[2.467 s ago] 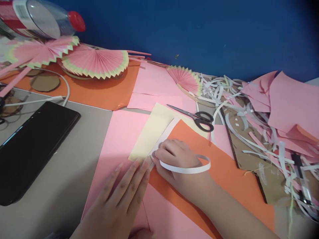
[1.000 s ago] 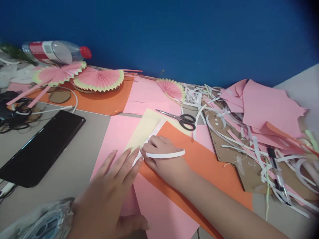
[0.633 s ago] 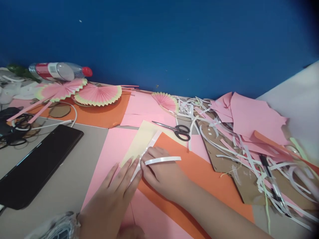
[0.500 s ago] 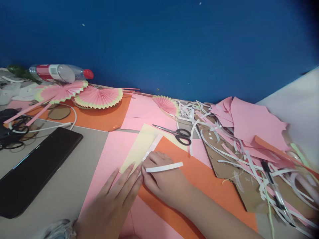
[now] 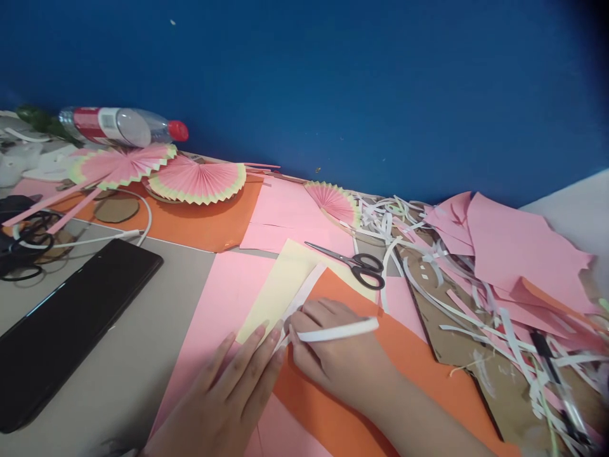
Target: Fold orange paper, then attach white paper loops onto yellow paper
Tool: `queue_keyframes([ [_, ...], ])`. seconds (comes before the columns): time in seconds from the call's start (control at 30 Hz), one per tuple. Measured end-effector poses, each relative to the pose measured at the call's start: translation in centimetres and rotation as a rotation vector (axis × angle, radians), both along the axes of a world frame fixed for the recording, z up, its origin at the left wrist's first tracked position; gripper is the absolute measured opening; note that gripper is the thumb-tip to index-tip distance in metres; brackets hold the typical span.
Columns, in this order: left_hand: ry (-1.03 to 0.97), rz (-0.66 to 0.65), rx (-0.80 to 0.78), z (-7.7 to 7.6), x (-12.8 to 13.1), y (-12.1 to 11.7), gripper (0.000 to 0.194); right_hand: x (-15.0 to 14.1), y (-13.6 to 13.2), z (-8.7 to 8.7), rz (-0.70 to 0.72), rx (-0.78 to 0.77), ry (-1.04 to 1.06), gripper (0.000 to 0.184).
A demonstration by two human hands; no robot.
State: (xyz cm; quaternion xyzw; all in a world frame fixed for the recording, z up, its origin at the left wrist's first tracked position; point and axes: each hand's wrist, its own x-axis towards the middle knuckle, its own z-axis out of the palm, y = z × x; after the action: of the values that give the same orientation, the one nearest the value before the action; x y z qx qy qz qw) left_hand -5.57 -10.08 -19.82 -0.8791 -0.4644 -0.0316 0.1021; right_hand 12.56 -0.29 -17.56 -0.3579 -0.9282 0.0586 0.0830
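Observation:
My left hand (image 5: 228, 397) lies flat with its fingers stretched out, pressing on pink paper (image 5: 223, 304) at the edge of a pale yellow sheet (image 5: 280, 285). My right hand (image 5: 337, 358) rests on an orange sheet (image 5: 413, 381), fingers curled and pinching a white paper strip (image 5: 340, 331) that loops back over its knuckles. The strip's stuck part (image 5: 307, 293) runs along the seam between the yellow and orange sheets. The fingertips of both hands meet at that seam.
Black-handled scissors (image 5: 356, 261) lie just beyond the hands. A black tablet (image 5: 61, 324) sits at left, pink pleated fans (image 5: 190, 181) and a bottle (image 5: 124, 125) behind. Cut white strips (image 5: 457, 298), cardboard (image 5: 480, 355) and pink sheets (image 5: 518, 244) pile up at right.
The view has shifted up and sideways. Both hands stay at the seam; the strip's loop over my right hand has flattened and shortened.

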Motion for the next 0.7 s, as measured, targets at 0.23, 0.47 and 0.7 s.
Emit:
queue_keyframes([
  [0.23, -0.032, -0.006, 0.027, -0.7, 0.0, 0.2, 0.049, 0.4, 1.1, 0.2, 0.079, -0.279, 0.103, 0.015],
  [0.47, -0.042, -0.007, 0.026, -1.1, 0.0, 0.1, 0.049, 0.7, 1.5, 0.7, 0.147, -0.413, 0.2, 0.015],
  [0.7, -0.035, -0.007, 0.016, -1.1, 0.0, -0.1, 0.049, 0.7, 1.3, -0.3, 0.049, -0.306, 0.184, 0.018],
])
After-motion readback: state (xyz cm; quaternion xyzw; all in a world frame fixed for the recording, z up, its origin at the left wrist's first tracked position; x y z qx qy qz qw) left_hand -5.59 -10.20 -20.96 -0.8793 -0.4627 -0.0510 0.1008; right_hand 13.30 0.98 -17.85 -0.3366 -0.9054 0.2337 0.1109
